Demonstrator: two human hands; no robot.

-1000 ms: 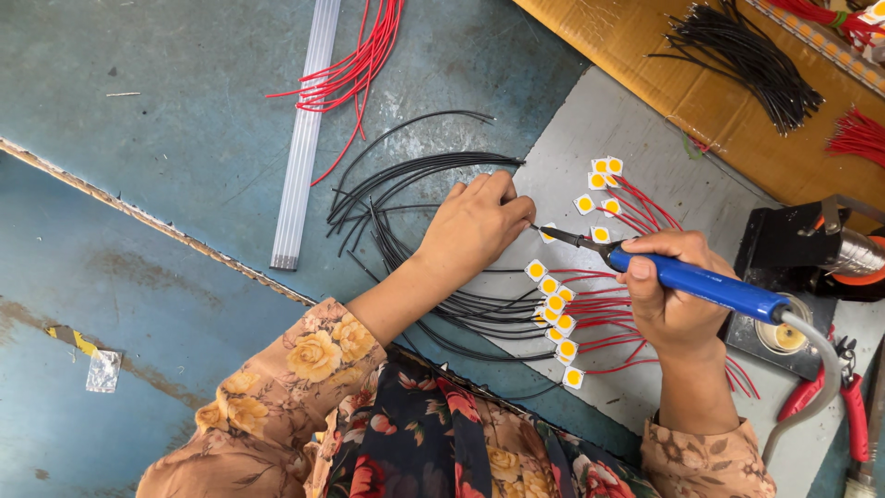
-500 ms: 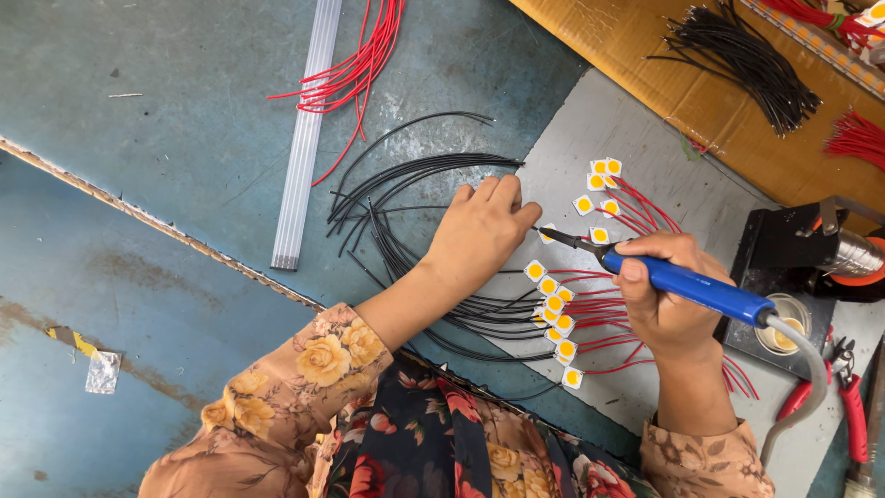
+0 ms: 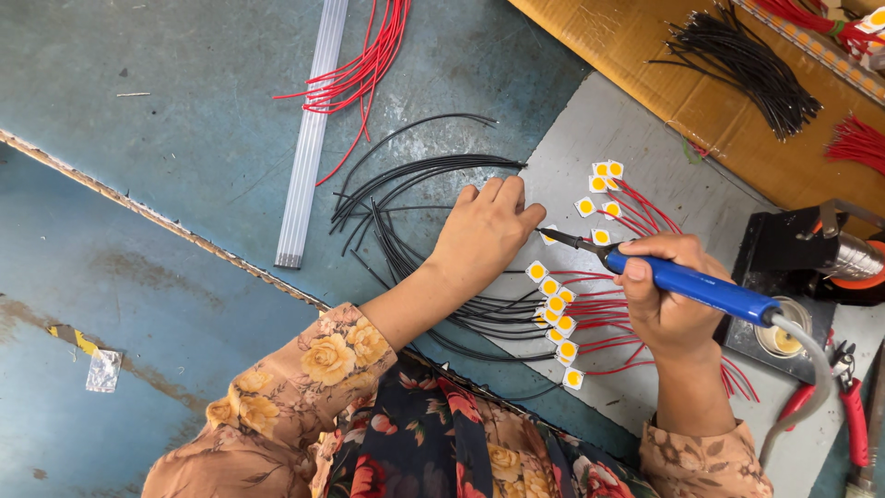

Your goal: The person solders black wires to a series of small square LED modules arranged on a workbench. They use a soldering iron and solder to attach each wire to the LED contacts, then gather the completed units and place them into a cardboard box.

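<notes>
A: What is the work surface like?

B: A worn blue-green bench top (image 3: pixel 184 138), scuffed and stained, with a pale grey board (image 3: pixel 636 148) laid over its right part. A cardboard sheet (image 3: pixel 645 46) lies along the upper right edge.

A: And the hands?

B: The left hand (image 3: pixel 484 235) rests palm down on a spread of black wires (image 3: pixel 415 175) at the board's left edge, fingers bent loosely; whether it pinches a wire cannot be told. The right hand (image 3: pixel 668 300) is clenched around the blue handle of a soldering iron (image 3: pixel 687 284), whose dark tip points left, close to the left fingertips.

A: Where are the parts being worked?

B: Small white squares with yellow centres (image 3: pixel 558 314), each trailing red leads, lie in a curved row on the grey board, below and above the iron's tip.

A: What else lies around?

B: A bundle of red wires (image 3: pixel 369 55) and a pale plastic strip (image 3: pixel 309 148) at upper left, more black wires (image 3: pixel 747 65) on the cardboard, a black iron stand (image 3: pixel 793 244) and red-handled pliers (image 3: pixel 853 406) at the right.
</notes>
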